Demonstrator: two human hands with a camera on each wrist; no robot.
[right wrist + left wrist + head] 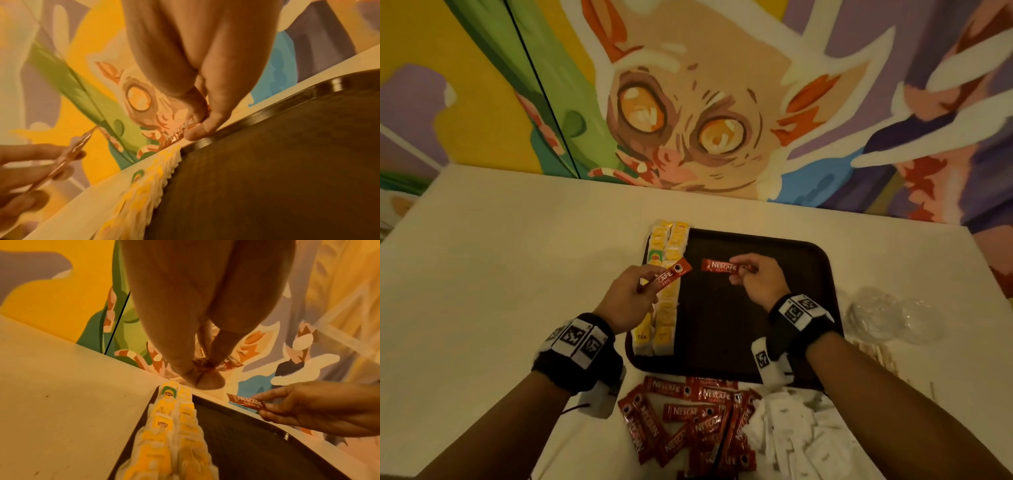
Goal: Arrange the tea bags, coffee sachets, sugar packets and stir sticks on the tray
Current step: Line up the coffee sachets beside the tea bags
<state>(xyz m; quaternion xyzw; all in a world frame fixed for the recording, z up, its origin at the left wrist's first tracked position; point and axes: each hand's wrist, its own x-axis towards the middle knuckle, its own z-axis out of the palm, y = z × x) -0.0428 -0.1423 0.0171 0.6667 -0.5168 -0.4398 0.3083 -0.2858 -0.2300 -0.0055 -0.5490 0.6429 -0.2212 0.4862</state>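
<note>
So each hand, left hand (627, 298) and right hand (758, 281), pinches one coffee sachet (720, 266) by its end over the tray (822, 291). They're probably light, thin and floppy, so an end pinch should do.

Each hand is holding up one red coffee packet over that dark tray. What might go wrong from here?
Likely small slips. The left hand holds its coffee sachet right over the tea bags lined along the tray; lowering it there could knock that row crooked. The right hand only pinches the end of its sachet, so it could land askew.
</note>
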